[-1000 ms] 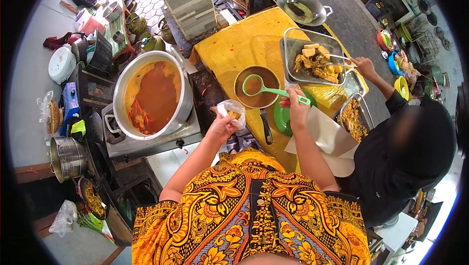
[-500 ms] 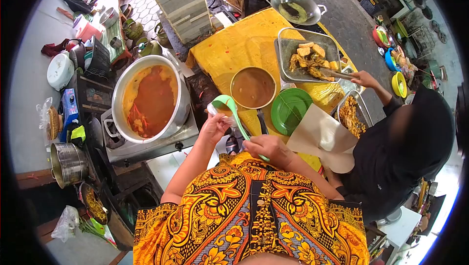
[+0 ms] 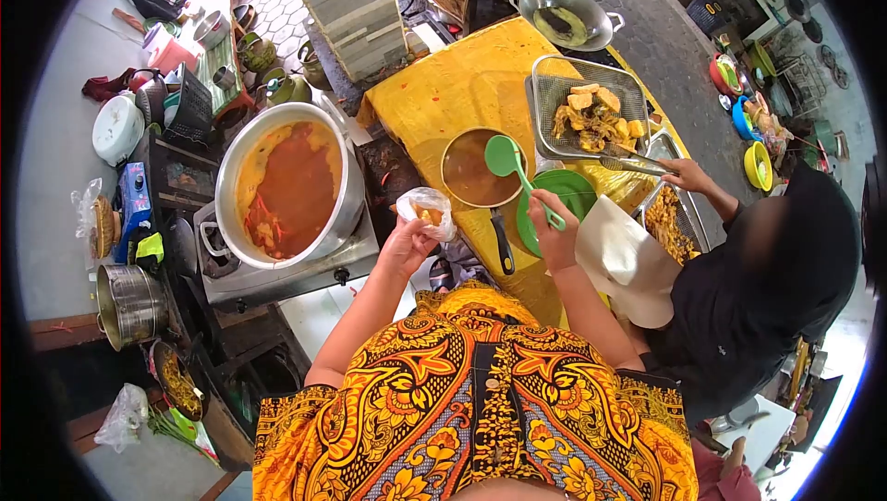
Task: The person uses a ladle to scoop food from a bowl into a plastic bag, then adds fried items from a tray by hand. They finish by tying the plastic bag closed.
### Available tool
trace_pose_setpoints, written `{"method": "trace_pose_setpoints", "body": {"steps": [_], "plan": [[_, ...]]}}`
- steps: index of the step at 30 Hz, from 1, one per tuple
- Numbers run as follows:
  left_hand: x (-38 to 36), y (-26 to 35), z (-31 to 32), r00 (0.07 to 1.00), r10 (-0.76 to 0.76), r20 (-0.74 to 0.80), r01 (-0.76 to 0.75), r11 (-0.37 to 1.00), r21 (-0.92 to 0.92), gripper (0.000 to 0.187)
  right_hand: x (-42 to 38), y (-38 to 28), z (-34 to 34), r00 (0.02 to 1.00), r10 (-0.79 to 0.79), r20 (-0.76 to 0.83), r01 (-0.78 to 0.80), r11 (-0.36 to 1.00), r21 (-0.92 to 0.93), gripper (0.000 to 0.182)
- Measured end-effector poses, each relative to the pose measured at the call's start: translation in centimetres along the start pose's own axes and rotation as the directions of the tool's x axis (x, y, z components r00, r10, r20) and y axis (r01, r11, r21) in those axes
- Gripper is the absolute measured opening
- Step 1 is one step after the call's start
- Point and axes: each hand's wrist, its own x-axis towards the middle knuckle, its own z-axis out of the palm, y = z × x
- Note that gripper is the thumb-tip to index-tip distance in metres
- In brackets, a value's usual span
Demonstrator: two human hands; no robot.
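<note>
My left hand (image 3: pixel 408 247) is closed on the rim of a clear plastic bag (image 3: pixel 434 212) with some orange-brown food inside. In my right hand (image 3: pixel 556 235) is the handle of a green ladle (image 3: pixel 504 156). Its bowl hangs over a saucepan (image 3: pixel 459 198) of brown sauce on the yellow table, whose black handle (image 3: pixel 502 240) points toward me. Just behind my right hand lies a green plate (image 3: pixel 575 189). To the left of the bag, a large pot (image 3: pixel 347 189) of reddish-orange broth stands on a metal stove (image 3: pixel 360 256).
On my right, a person in black (image 3: pixel 739 316) holds tongs (image 3: pixel 637 164) at a mesh basket (image 3: pixel 552 85) of fried pieces and a sheet of brown paper (image 3: pixel 624 256). Another basket of fried food (image 3: pixel 667 224) is beside them. A wok (image 3: pixel 605 37) sits beyond the yellow table (image 3: pixel 407 108).
The green ladle has moved from the bag rightward, over the saucepan, and my right hand has shifted right and forward. The bag stays in my left hand, its opening now uncovered.
</note>
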Motion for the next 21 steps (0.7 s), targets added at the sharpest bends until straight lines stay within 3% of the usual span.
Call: {"method": "trace_pose_setpoints", "body": {"steps": [1,3,4,6,9,12,15,19,21], "plan": [[-0.1,-0.1,0.0,1.0,0.001,-0.002,-0.001,1.0,-0.001,0.063,0.1,0.1,0.1,1.0,0.001,0.002,-0.001,1.0,0.001,0.017],[-0.2,-0.4,0.0,1.0,-0.008,0.004,0.008,1.0,-0.003,0.064,0.2,0.1,0.2,0.964,-0.257,0.069,0.266,0.929,-0.257,0.017],[-0.3,-0.6,-0.1,1.0,-0.009,0.002,0.009,1.0,-0.003,0.064,0.1,0.2,0.3,0.964,-0.255,0.07,0.265,0.93,-0.257,0.017],[-0.4,-0.9,-0.1,1.0,-0.019,0.009,0.019,1.0,-0.02,0.063,-0.1,0.5,0.4,0.926,-0.253,0.279,0.35,0.851,-0.392,0.018],[-0.6,-1.2,0.0,0.999,-0.038,0.02,0.039,0.999,-0.012,0.062,-0.5,1.5,0.7,0.877,-0.233,0.421,0.427,0.78,-0.458,0.019],[-0.7,-1.6,-0.2,0.999,-0.053,0.008,0.053,0.999,0.004,0.056,-1.0,1.6,0.7,0.875,-0.235,0.423,0.435,0.765,-0.475,0.02],[-0.8,-1.8,-0.2,0.996,-0.069,-0.055,0.071,0.997,0.035,0.057,-1.0,1.6,0.8,0.938,-0.192,0.289,0.301,0.864,-0.403,0.019],[-1.0,-1.8,-0.2,0.997,-0.076,-0.011,0.077,0.996,0.045,0.057,-1.0,2.7,1.2,0.977,-0.189,0.104,0.208,0.949,-0.236,0.018],[-1.1,-1.8,0.0,0.996,-0.083,-0.026,0.085,0.995,0.054,0.059,-1.1,2.6,1.3,0.999,-0.031,0.033,0.035,0.994,-0.1,0.017]]}}
